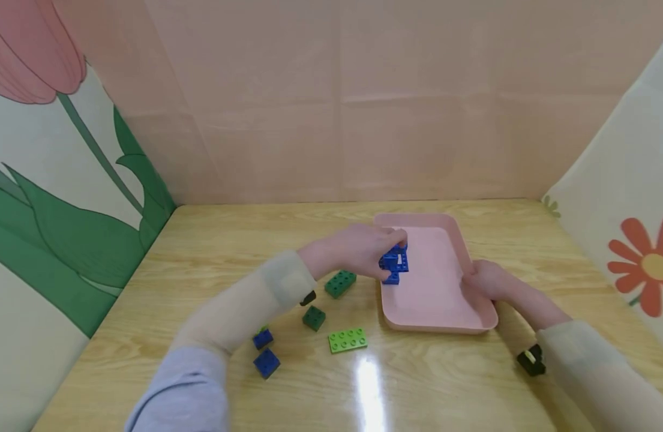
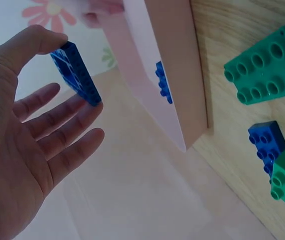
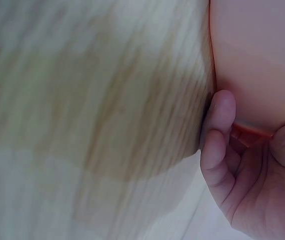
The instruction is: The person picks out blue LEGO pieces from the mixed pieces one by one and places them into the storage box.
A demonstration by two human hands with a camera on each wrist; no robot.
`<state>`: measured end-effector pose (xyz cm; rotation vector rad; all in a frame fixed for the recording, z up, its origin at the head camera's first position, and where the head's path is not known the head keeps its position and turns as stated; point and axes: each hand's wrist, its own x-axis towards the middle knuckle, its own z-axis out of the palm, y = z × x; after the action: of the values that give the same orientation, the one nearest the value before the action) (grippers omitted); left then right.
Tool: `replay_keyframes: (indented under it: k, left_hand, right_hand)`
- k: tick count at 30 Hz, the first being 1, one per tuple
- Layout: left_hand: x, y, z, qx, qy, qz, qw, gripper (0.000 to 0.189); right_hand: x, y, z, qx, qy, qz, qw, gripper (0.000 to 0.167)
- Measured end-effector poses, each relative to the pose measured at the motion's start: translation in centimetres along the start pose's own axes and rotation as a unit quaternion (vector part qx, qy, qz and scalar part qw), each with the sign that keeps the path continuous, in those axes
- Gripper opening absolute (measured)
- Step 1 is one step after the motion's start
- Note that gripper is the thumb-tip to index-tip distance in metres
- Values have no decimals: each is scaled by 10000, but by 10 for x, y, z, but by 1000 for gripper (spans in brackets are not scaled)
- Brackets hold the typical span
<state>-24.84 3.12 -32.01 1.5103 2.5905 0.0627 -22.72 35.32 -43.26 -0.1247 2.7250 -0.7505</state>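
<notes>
My left hand [image 1: 360, 249] is over the left side of a pink tray [image 1: 428, 288]. It pinches a blue building block [image 2: 76, 74] with an openwork frame between thumb and fingertips. Below it, a second blue block [image 2: 163, 82] lies inside the tray, by the left wall. At the tray's right side, my right hand [image 1: 490, 279] grips the rim, the fingers [image 3: 215, 150] curled under its outer edge in the right wrist view.
Left of the tray lie a long dark green block [image 1: 340, 284], a smaller dark green block [image 1: 314, 318], a lime green block [image 1: 347, 340] and two blue blocks, one nearer the front [image 1: 267, 363]. A pink backdrop [image 1: 336, 108] stands behind the wooden table [image 1: 245, 225].
</notes>
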Motion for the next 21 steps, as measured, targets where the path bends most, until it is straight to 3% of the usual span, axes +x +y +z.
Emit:
replay_keyframes:
  k: [10,16,21]
  left_hand:
    - [19,16,15,210,-764,-50,9968,69]
    - [39,24,32,346,-1104,314,9928,65]
    - [51,30,45,273,-1597,257,9865,65]
  right_hand:
    - [2,0,0,-111,-22,-66,9999,19]
    - [-1,-1,-6,-204,69,-169,9996,20]
    - [-2,1,-5,-169,4,-154,9997,23]
